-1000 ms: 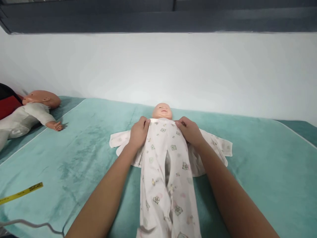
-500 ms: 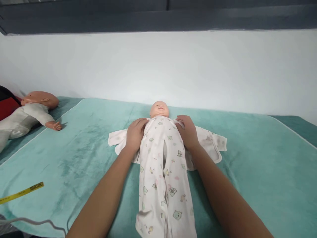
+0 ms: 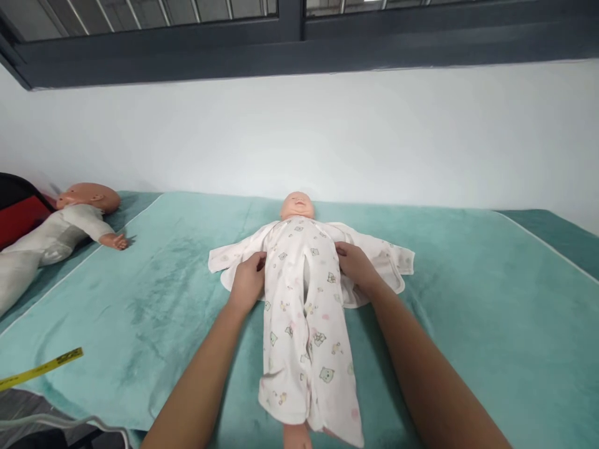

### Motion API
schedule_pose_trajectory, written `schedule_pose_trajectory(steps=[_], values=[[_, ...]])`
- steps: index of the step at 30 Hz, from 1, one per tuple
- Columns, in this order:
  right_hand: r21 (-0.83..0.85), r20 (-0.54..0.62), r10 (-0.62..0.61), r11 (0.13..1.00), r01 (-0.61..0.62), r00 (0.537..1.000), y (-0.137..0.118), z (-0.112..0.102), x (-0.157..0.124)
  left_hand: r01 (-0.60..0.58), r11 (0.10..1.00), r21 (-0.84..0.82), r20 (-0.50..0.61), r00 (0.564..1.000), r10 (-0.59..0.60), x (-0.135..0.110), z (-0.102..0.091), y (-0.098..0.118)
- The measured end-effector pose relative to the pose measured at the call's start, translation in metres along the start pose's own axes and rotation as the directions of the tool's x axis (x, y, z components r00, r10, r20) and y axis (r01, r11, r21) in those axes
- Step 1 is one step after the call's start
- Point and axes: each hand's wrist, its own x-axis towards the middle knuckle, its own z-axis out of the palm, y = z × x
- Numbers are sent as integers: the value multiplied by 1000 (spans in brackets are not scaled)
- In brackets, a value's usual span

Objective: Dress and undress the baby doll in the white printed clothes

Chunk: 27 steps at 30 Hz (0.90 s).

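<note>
A baby doll (image 3: 297, 204) lies face up on a teal blanket (image 3: 140, 299), its head toward the wall. A white printed sleepsuit (image 3: 304, 312) is draped over its body, sleeves spread to both sides. My left hand (image 3: 248, 280) rests on the suit's left edge at the doll's waist, fingers curled onto the cloth. On the opposite edge, at about the same height, my right hand (image 3: 356, 265) presses with its fingers bent over the fabric. A bare doll foot (image 3: 296, 435) pokes out below the suit's legs.
A second doll (image 3: 60, 227) in a plain white suit lies at the far left beside something red and black (image 3: 19, 212). A yellow measuring tape (image 3: 42, 368) lies near the blanket's front left edge. A white wall and dark window frame stand behind.
Both hands have slid down from the doll's shoulders to its waist along the suit's edges. The view has tipped up a little, showing more window.
</note>
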Motion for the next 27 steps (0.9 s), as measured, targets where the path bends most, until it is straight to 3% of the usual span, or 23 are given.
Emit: schedule_pose_trajectory(steps=[3, 6, 8, 15, 21, 27], values=[[166, 38, 55, 984, -60, 998, 0, 1, 1, 101, 942, -321, 27, 995, -97, 1, 1, 8], [216, 11, 67, 974, -68, 998, -3, 2, -1, 180, 785, -592, 109, 984, -144, 0, 4, 17], [289, 15, 48, 956, -50, 999, -4, 2, -3, 218, 695, -685, 155, 976, -153, -2, 6, 23], [489, 135, 60, 864, -119, 989, -10, 1, -7, 391, 490, -779, 297, 918, -261, -10, 11, 32], [527, 117, 64, 842, -117, 991, -25, 0, -17, 395, 452, -800, 319, 918, -237, -16, 14, 37], [463, 181, 108, 868, -182, 977, -10, 0, -9, 450, 386, -806, 384, 892, -238, -19, 7, 39]])
